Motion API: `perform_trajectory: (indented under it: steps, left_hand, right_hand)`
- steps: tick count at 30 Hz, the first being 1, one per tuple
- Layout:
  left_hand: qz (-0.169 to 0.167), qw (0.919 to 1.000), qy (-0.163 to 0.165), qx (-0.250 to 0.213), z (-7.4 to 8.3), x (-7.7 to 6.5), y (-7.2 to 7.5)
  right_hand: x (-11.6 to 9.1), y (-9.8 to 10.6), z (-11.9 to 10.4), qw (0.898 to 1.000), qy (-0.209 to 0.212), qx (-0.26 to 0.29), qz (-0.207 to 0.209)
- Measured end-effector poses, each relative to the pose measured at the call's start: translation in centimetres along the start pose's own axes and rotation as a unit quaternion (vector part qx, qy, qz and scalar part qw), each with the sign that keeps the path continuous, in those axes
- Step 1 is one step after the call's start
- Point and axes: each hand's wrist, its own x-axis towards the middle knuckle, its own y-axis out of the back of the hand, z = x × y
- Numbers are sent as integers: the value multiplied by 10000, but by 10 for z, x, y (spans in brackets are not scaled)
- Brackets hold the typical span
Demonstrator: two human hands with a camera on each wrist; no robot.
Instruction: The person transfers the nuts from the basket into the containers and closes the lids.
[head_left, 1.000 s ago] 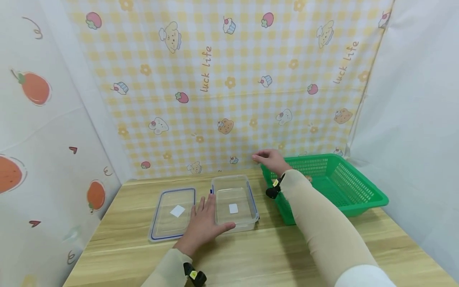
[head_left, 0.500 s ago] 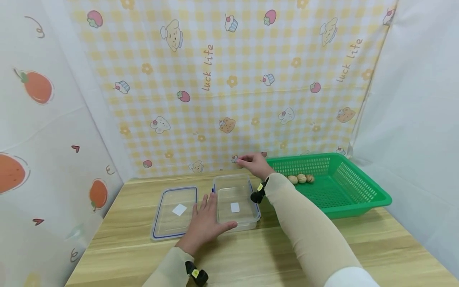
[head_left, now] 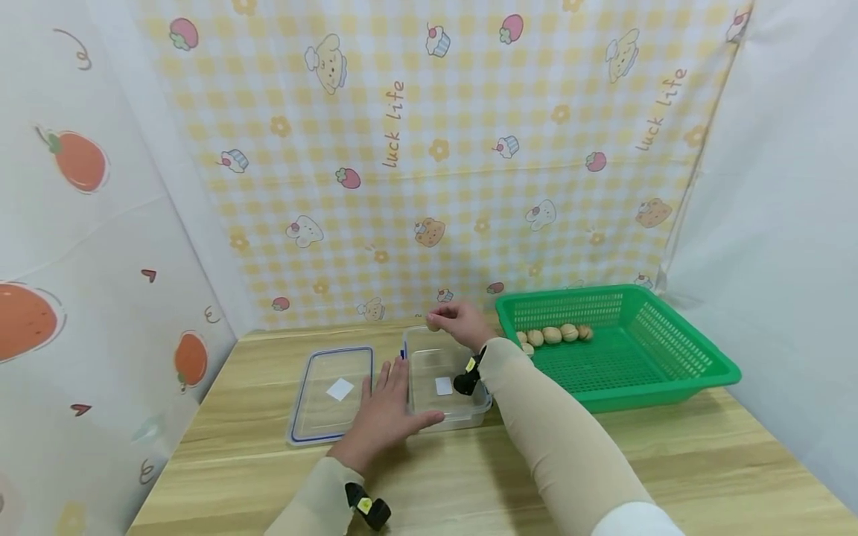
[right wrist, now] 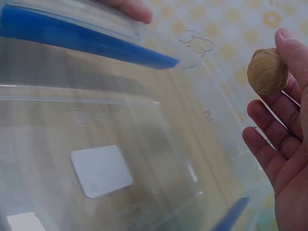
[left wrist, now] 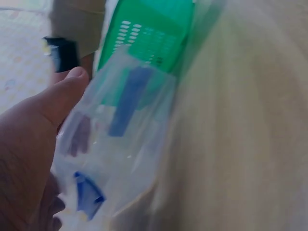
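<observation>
My right hand (head_left: pixel 467 326) pinches a walnut (right wrist: pixel 267 71) between thumb and fingers, over the far end of a clear plastic food container (head_left: pixel 456 422). The walnut is tan and wrinkled; the right wrist view shows it held above the container's rim. Only a white label (right wrist: pixel 102 171) shows at the container's bottom there. My left hand (head_left: pixel 385 417) lies at the container's near left corner, fingers extended and thumb spread along the front side. In the left wrist view, its thumb (left wrist: pixel 62 96) overlaps the clear wall with its blue clips.
Left of the container, its blue-edged clear lid (head_left: pixel 311 406) lies flat on the wooden table (head_left: pixel 221 461). A green plastic basket (head_left: pixel 704 368) stands to the right, with several walnuts (head_left: pixel 552 335) along its far left side. A patterned cloth (head_left: pixel 375 208) hangs behind.
My right hand has moved left and slightly down with the walnut, from over the basket's left edge to over the container. The basket's walnuts have come into view. My left hand stays put.
</observation>
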Motion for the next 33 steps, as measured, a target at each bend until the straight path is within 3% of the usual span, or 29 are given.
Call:
perform_trajectory:
  steps: [8,15,27,33]
  left_hand:
    - [-514,9971,-562,89,-22,2,21]
    - [-573,9953,-775,27,-28,1,27]
    - [-517,9953,-793,216,-27,1,22]
    - [-591,9950,-789,165,-24,-1,24]
  right_hand:
    - [5,-18,9,10000,-54,30,61]
    - [3,-32,11,9998,-185,39,5]
    - [6,-50,35,9991,-345,201,-166]
    - [8,-58,41,9988,-463,-62,-140]
